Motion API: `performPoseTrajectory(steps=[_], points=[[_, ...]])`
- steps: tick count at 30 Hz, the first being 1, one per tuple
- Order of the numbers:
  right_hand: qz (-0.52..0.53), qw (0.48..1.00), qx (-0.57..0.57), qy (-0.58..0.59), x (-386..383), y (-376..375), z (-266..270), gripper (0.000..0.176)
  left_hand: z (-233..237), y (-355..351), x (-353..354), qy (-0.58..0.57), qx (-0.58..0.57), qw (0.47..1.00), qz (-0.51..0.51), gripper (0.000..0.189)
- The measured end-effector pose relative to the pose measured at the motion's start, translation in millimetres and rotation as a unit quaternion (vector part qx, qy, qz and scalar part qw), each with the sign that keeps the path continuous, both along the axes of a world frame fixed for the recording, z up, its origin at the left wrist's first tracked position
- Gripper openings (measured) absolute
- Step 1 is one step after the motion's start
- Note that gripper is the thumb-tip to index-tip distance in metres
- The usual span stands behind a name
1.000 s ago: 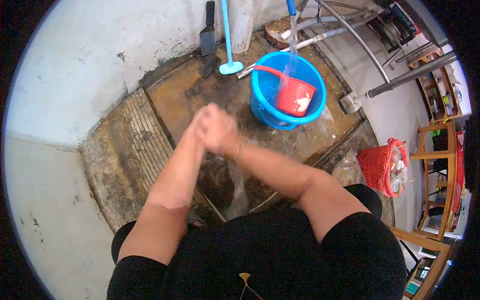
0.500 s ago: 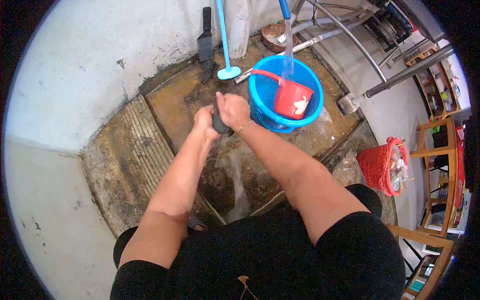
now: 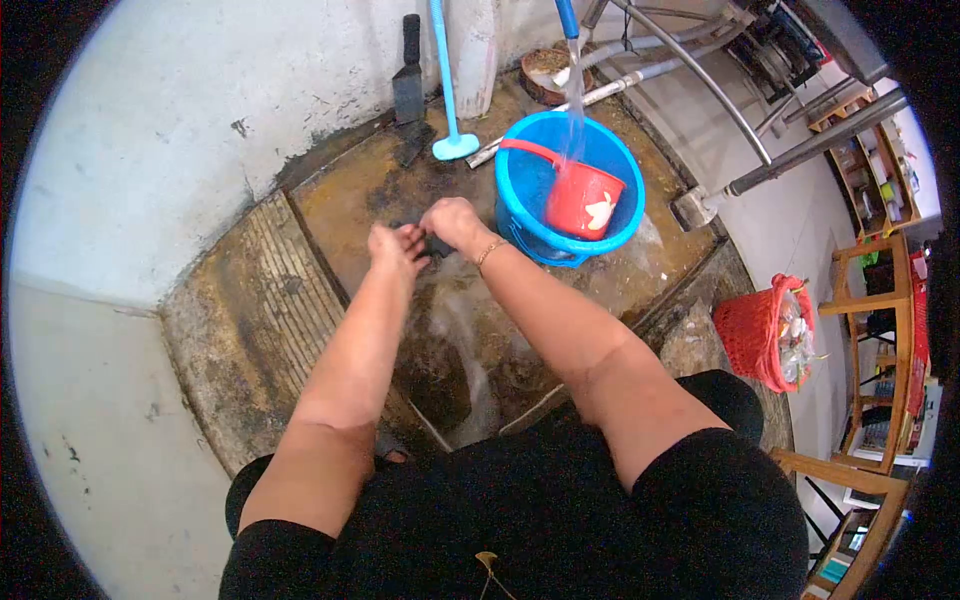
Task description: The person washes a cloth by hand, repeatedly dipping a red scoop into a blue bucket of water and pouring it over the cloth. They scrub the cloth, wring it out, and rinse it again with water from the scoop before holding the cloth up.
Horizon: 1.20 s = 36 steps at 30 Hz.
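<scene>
A small dark cloth-like piece (image 3: 436, 246) is between my two hands, low over the wet floor. My right hand (image 3: 458, 222) is closed on its right side, fingers curled in. My left hand (image 3: 397, 246) has its fingers bent against the left side, slightly apart. Much of the piece is hidden by my fingers, so its exact kind does not show. To the right stands a blue bucket (image 3: 510, 190) with a red dipper (image 3: 585, 202) inside it. Water runs into the bucket from a blue hose (image 3: 567, 18).
A light-blue long-handled tool (image 3: 455, 146) and a dark scraper-like tool (image 3: 408, 95) lean at the wall. A ridged slab (image 3: 295, 265) lies left. On the right are a red basket (image 3: 745, 330) holding rubbish, metal legs (image 3: 800, 150) and a wooden chair (image 3: 870, 303).
My hands have drawn slightly apart, and the left fingers have loosened from a tighter wrap. Less of the dark piece shows between them. Water keeps running into the bucket.
</scene>
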State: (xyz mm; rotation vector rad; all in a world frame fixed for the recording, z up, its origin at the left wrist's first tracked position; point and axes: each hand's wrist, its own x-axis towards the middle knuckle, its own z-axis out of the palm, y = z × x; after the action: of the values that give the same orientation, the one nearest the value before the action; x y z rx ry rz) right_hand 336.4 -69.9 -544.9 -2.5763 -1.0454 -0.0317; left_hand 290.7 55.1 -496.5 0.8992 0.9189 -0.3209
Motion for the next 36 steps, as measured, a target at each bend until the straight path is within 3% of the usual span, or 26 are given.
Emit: performPoseTrajectory(steps=[2, 3, 4, 5, 6, 8, 9, 11, 12, 13, 14, 15, 17, 18, 20, 21, 23, 24, 25, 26, 27, 29, 30, 32, 33, 36], points=[[0.001, 0.999, 0.009, -0.052, -24, 14, 45, 0.018, -5, 11, 1, 0.068, 0.008, 0.998, -0.004, 0.059], [-0.139, 0.966, 0.142, 0.163, -49, 26, 82, 0.019, 1, 13, -7, 0.003, -0.070, 0.996, -0.059, 0.061], [-0.118, 0.959, 0.094, 0.241, -66, 34, 101, 0.021, 5, 17, -9, -0.062, -0.147, 0.981, -0.114, 0.062], [-0.110, 0.967, 0.155, 0.168, -91, 44, 102, 0.022, -54, 36, 12, -0.063, -0.175, 0.966, -0.179, 0.062], [-0.107, 0.970, 0.133, 0.175, -114, 49, 116, 0.017, -54, 48, 11, -0.047, -0.248, 0.916, -0.311, 0.055], [-0.074, 0.983, 0.101, 0.138, -128, 46, 133, 0.018, -79, 51, 26, -0.074, -0.595, 0.701, -0.387, 0.050], [-0.110, 0.984, 0.121, 0.077, -122, 45, 122, 0.019, -72, 44, 23, -0.075, -0.594, 0.702, -0.386, 0.050], [-0.207, 0.972, 0.107, -0.008, -94, 35, 103, 0.028, -58, 9, 7, -0.080, -0.384, 0.901, -0.184, 0.038], [-0.234, 0.967, 0.085, 0.046, -67, 24, 91, 0.035, -43, -9, 3, -0.081, -0.258, 0.960, -0.075, 0.032], [-0.322, 0.930, 0.161, 0.071, -46, 12, 77, 0.037, -19, -22, 0, -0.049, -0.158, 0.983, -0.082, 0.030], [-0.323, 0.930, 0.163, 0.069, -47, 15, 82, 0.037, -1, -28, -1, -0.017, -0.056, 0.994, -0.088, 0.030], [-0.326, 0.929, 0.155, 0.077, -54, 21, 92, 0.037, -17, -21, 1, -0.019, -0.057, 0.994, -0.089, 0.030], [-0.264, 0.945, 0.162, 0.108, -76, 31, 108, 0.029, -53, -4, 2, -0.224, -0.051, 0.973, -0.028, 0.027], [-0.205, 0.958, 0.184, 0.075, -94, 36, 124, 0.029, -37, -2, 0, -0.228, -0.051, 0.972, -0.027, 0.027], [-0.141, 0.974, 0.176, 0.029, -116, 45, 126, 0.031, 15, 6, -13, -0.160, 0.139, 0.967, -0.143, 0.023], [-0.141, 0.973, 0.177, 0.033, -111, 44, 118, 0.031, 26, 2, -18, -0.156, 0.140, 0.967, -0.144, 0.023], [-0.247, 0.948, 0.193, 0.059, -75, 31, 93, 0.034, 46, -17, -17, -0.100, -0.005, 0.993, -0.068, 0.027], [-0.319, 0.938, 0.097, 0.100, -54, 23, 86, 0.040, 51, -21, -14, -0.073, -0.078, 0.994, -0.029, 0.028], [-0.323, 0.931, 0.111, 0.126, -43, 15, 74, 0.042, 10, -18, 2, -0.096, -0.082, 0.991, -0.034, 0.031], [-0.326, 0.925, 0.123, 0.153, -39, 9, 66, 0.045, -2, -13, 9, -0.097, -0.082, 0.991, -0.031, 0.031], [-0.323, 0.926, 0.120, 0.153, -41, 9, 70, 0.045, -7, -10, 12, -0.104, 0.017, 0.994, -0.043, 0.029], [-0.363, 0.931, 0.011, 0.024, -44, 8, 80, 0.047, -10, -2, 15, -0.123, 0.164, 0.977, -0.053, 0.041], [-0.362, 0.932, 0.010, 0.021, -32, 2, 75, 0.047, 1, 3, 19, -0.108, 0.114, 0.987, -0.039, 0.045], [-0.219, 0.921, 0.175, 0.270, -8, -10, 62, 0.052, 18, 11, 22, -0.114, 0.038, 0.991, -0.058, 0.049], [-0.258, 0.761, 0.331, 0.494, -16, -5, 81, 0.046, 21, 9, 24, -0.112, 0.038, 0.991, -0.061, 0.049], [-0.190, 0.811, 0.286, 0.474, -26, 9, 98, 0.043, 36, 4, 25, -0.164, 0.047, 0.973, -0.155, 0.050]])
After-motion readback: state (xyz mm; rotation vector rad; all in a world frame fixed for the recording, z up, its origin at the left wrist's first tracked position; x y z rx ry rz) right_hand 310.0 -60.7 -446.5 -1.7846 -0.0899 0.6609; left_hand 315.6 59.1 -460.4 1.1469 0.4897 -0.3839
